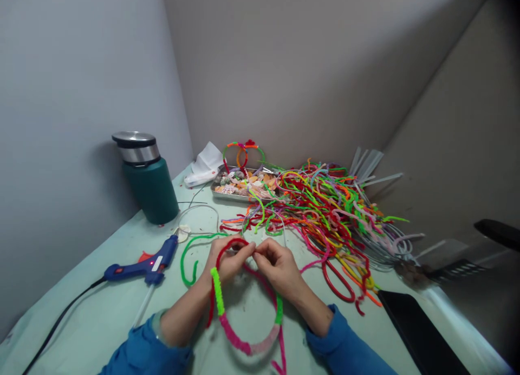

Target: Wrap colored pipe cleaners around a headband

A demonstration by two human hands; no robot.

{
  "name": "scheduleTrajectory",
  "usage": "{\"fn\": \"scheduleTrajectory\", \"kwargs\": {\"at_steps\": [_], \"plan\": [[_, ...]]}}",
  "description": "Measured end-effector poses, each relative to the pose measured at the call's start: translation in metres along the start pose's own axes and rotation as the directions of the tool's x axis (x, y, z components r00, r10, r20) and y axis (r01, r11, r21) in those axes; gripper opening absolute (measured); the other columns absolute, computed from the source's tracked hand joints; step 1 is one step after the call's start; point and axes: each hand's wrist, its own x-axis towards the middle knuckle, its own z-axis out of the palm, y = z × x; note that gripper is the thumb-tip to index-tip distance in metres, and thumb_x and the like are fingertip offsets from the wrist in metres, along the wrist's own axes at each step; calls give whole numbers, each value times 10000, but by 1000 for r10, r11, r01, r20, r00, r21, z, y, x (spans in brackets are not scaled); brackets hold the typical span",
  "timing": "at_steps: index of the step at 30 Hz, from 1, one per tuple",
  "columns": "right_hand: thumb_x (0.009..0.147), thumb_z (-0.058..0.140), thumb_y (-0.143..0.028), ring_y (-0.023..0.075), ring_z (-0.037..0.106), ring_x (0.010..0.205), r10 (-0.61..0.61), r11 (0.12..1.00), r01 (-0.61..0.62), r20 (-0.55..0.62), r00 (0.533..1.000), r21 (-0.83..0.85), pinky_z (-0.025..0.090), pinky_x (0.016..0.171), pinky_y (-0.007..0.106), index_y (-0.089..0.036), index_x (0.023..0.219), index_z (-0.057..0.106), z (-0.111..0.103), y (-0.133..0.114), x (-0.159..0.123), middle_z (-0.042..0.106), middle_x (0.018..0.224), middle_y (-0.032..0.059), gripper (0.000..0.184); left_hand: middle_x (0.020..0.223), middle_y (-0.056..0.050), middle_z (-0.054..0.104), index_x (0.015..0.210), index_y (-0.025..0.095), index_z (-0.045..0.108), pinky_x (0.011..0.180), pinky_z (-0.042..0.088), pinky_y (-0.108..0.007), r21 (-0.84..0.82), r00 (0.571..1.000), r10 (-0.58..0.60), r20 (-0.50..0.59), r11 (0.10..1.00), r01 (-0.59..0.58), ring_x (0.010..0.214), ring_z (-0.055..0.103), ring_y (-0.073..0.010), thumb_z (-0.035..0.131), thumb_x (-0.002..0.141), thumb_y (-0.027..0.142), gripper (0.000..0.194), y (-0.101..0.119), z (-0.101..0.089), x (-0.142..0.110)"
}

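Observation:
My left hand [227, 264] and my right hand [278, 266] meet at the top of a headband hoop [247, 345] wrapped in green, pink and pale fuzzy pipe cleaner. Both hands pinch a red pipe cleaner [227, 246] against the hoop's top, fingers closed. The red strand runs down past my left wrist. The hoop lies low over the pale green table [101, 315], its lower arc between my blue sleeves.
A big heap of coloured pipe cleaners [329, 207] lies right of centre. Behind it a metal tray [244, 185] holds small decorations and a finished hoop. A blue glue gun [146, 264] and a green flask [148, 177] sit left. A dark flat object [418, 331] lies right.

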Motion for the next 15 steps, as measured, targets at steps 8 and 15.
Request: {"fn": "scheduleTrajectory", "kwargs": {"at_steps": [8,15], "plan": [[755,558,-231,99,399,530,47,998,-47,5,999,42,313,503,221,-179,669,535,1,-4,2,450,574,-43,104,473,14,548,499,148,573,520,381,-207,-23,997,-70,-39,997,69,495,498,-102,569,768,390,362,5,-3,3],[713,603,-278,75,354,446,149,967,-149,19,989,208,274,431,204,-176,643,517,-2,-6,6,425,497,-65,151,767,-55,623,719,140,696,691,443,-255,-169,992,74,99,984,-56,752,573,-157,585,777,323,222,7,-12,3]]}}
